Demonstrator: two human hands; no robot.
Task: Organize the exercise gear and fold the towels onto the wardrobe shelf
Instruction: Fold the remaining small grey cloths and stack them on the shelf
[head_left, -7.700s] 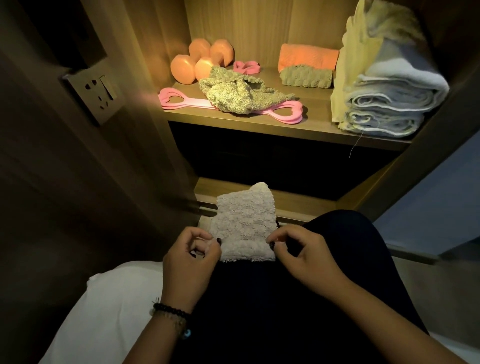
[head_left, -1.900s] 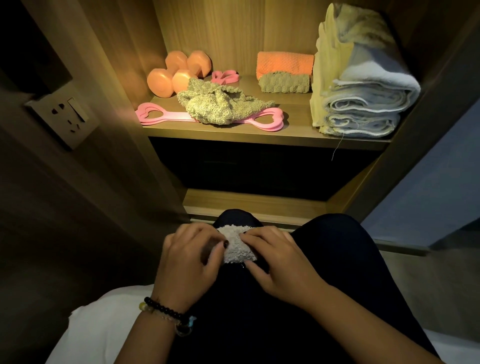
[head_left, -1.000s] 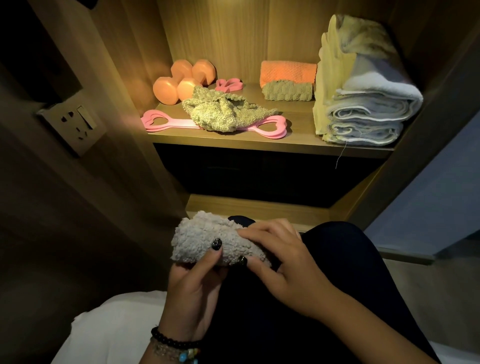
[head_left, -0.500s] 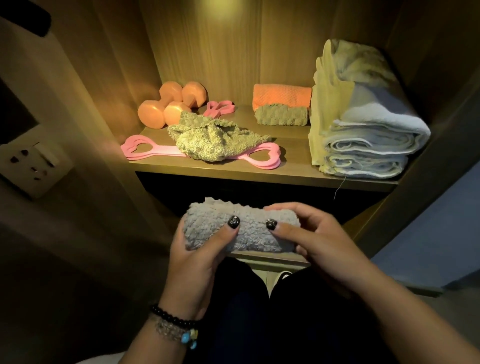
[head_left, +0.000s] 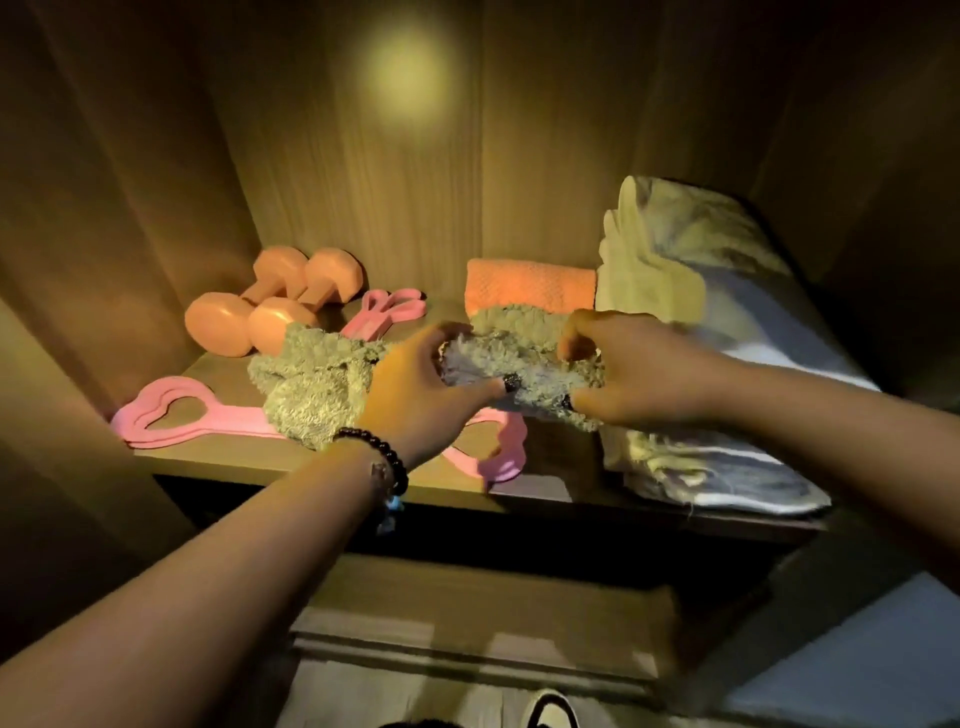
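Note:
Both my hands hold a folded fluffy grey towel (head_left: 524, 366) over the middle of the wardrobe shelf (head_left: 322, 465). My left hand (head_left: 421, 387) grips its left end, my right hand (head_left: 628, 364) grips its right end. Just behind it lie a folded green towel (head_left: 511, 317) and a folded orange towel (head_left: 530, 286). A crumpled green towel (head_left: 311, 384) lies on the shelf left of my left hand, on top of a pink resistance band (head_left: 171, 415). Two orange dumbbells (head_left: 265, 304) stand at the back left.
A tall stack of folded white and yellow towels (head_left: 717, 374) fills the shelf's right side. A small pink hand grip (head_left: 387, 312) lies behind the crumpled towel. A lower shelf (head_left: 467, 597) and a shoe (head_left: 553, 712) show below.
I have stood up and raised the folded grey towel from my lap to the shelf. Both hands now reach in above the pink band, in front of the folded orange and green towels.

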